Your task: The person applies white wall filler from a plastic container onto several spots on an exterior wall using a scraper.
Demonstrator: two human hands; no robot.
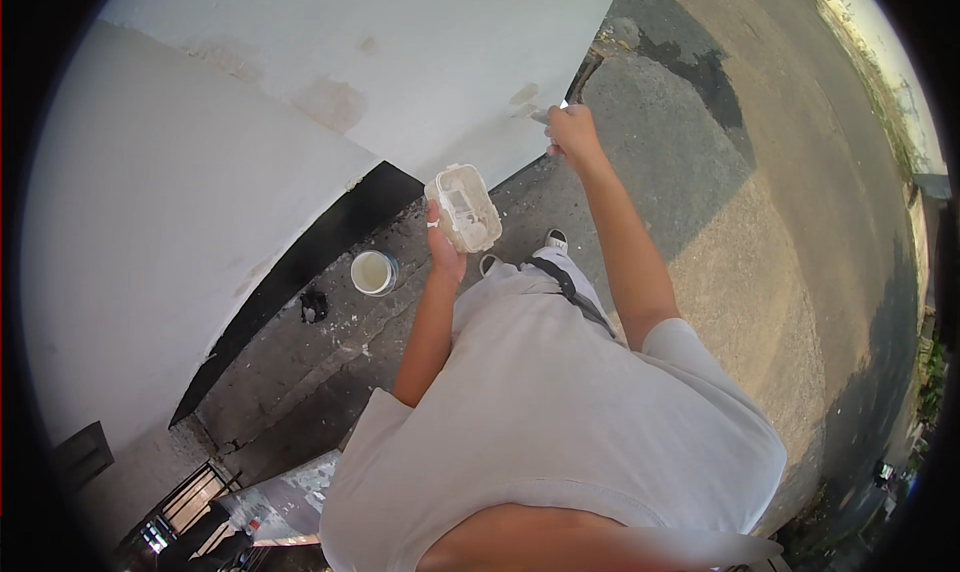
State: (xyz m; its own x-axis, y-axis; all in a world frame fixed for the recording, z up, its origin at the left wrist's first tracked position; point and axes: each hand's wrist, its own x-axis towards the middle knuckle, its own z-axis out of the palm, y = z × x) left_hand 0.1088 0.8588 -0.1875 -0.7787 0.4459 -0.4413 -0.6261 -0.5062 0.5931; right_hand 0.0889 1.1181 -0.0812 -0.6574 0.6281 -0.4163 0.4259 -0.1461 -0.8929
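My left hand (443, 247) grips a rectangular whitish plastic tub (466, 210) by its side, tilted so its inside shows. Pale paste smears its walls and bottom, and a white smudge marks my thumb. Stretched out ahead, my right hand (571, 135) is closed around a putty knife (539, 116), most of which the fingers hide. Its blade lies against the white wall (450, 62), close to the wall's right-hand corner. Beige patches (333, 104) show on the wall, one small patch (524, 93) just above the blade.
On the stained pavement at left stands a white bucket (374, 272) with pale contents. A crumpled black thing (314, 306) lies beside it. A black band (330, 222) runs along the wall's base. A paint-spattered board (285, 502) is at lower left; a road (800, 172) stretches along the right.
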